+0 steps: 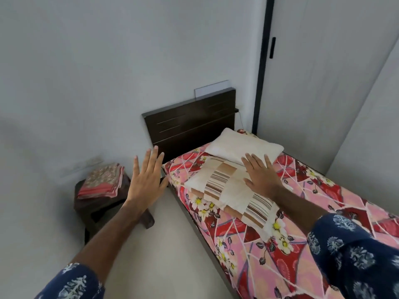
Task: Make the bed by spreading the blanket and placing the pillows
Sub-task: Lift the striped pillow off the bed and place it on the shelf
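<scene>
A narrow bed with a red and pink flowered sheet (319, 188) runs from the dark wooden headboard (190, 124) toward the lower right. A plain cream pillow (239, 145) lies at the head end. In front of it lies a cream pillow with brown striped patches (226, 190). My right hand (261, 173) rests flat on the striped pillow's far edge, fingers spread. My left hand (146, 180) hovers open in the air left of the bed, over the floor, holding nothing. A folded pink patterned blanket (101, 180) sits on a stool beside the bed.
The dark wooden stool (97, 208) stands on the pale floor left of the bed, near the wall. White wardrobe doors with a black frame (264, 61) rise behind the head end on the right. A thin cable (240, 119) hangs beside the headboard.
</scene>
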